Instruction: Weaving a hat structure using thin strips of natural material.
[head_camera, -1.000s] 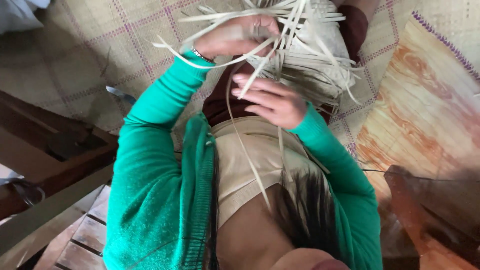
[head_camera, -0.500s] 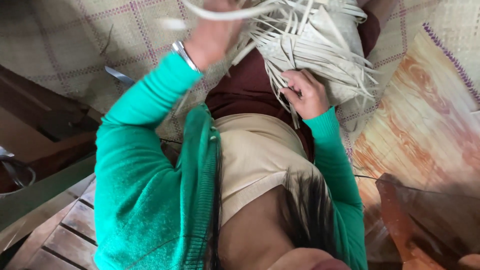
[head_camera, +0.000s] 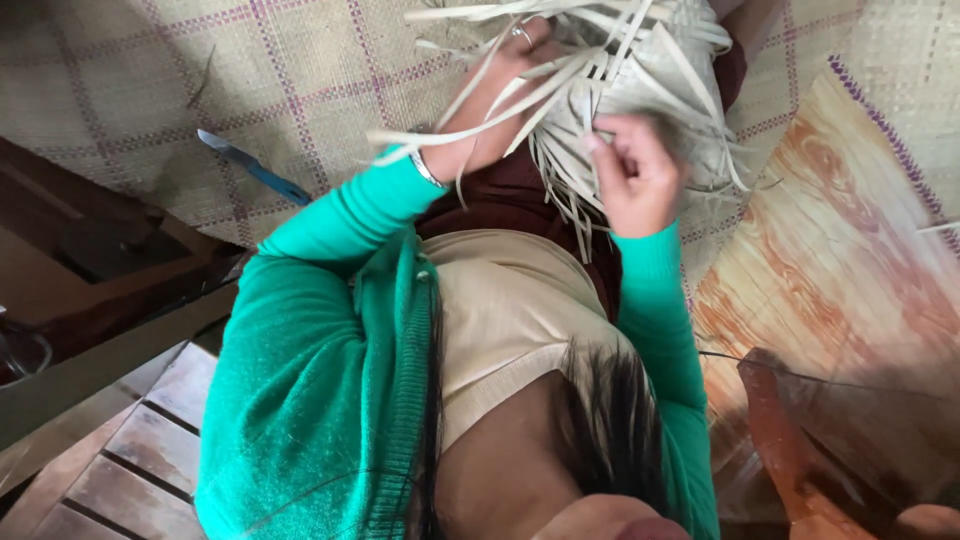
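Note:
A half-woven basket (head_camera: 660, 75) of pale flat strips rests on my lap, with loose strip ends fanning out to the left and downward. My left hand (head_camera: 500, 90), with a ring and a thin bracelet, reaches in among the loose strips at the basket's left side and grips some of them. Against the front of the basket, my right hand (head_camera: 635, 170) has its fingers curled and pinched on a few strips. Green cardigan sleeves cover both arms.
A blue-handled knife (head_camera: 255, 170) lies on the checked woven mat (head_camera: 200, 80) to my left. Dark wooden furniture (head_camera: 90, 250) and wooden slats (head_camera: 130, 440) are at lower left. A patterned orange-brown floor covering (head_camera: 830, 270) lies to the right.
My right hand has gone from my lap up to the basket's front and closed on strips. My left hand has shifted along the loose strips, which have swung to the left.

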